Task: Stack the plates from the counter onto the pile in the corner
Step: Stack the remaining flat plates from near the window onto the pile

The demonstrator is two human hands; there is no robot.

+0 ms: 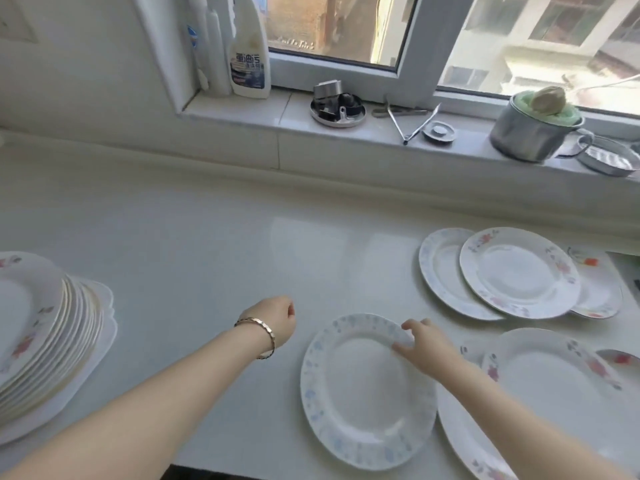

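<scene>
right hand (pixel 420 344) pinches blue plate (pixel 363 403) rim | left hand (pixel 273 320) fingers: cannot tell | pile (pixel 45 341) cropped

Two bare forearms reach in from the near edge of the bench (pixel 207 237), the left from its near left corner and the right from its near right corner. The left hand (pixel 273 320) hangs above the middle of the bench, back upward, fingers curled under the palm, a thin bracelet (pixel 258 336) on its wrist. The right hand (pixel 422 344) pinches the far right rim of a plate (pixel 363 393), thumb on top.
</scene>
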